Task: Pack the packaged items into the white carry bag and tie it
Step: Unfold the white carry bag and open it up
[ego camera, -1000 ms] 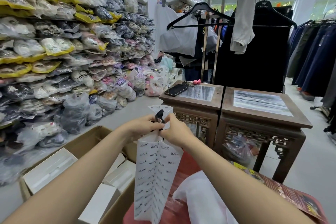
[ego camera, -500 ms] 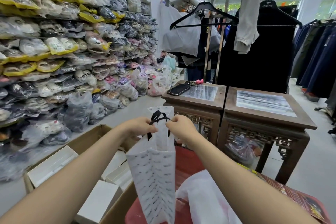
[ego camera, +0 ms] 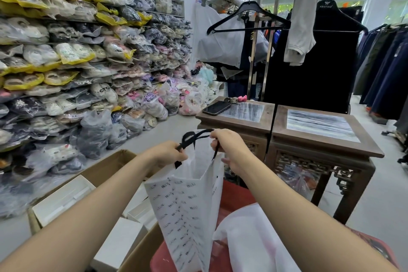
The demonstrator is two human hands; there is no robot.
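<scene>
**Carry bag held open at the mouth by both hands**

The white carry bag (ego camera: 187, 210), printed with small dark lettering, hangs upright in mid-air in front of the person, its mouth spread open at the top. Its black cord handles (ego camera: 194, 137) loop between the two hands. The left hand (ego camera: 167, 153) is clenched on the cord at the bag's left upper edge; its fingers are closed around it. The right hand (ego camera: 229, 148) pinches the cord at the right upper edge, fingers closed on it. The inside of the bag shows white; contents cannot be told.

Below the bag lies a red surface (ego camera: 236, 194) with a white non-woven cloth (ego camera: 249, 236) on it. To the left stands an open cardboard box (ego camera: 110, 161) holding white boxes (ego camera: 64, 199). Beyond the hands are two dark wooden worktops (ego camera: 271, 117); a phone (ego camera: 216, 108) lies on the left one. Shelves of bagged shoes (ego camera: 88, 51) fill the left wall.
</scene>
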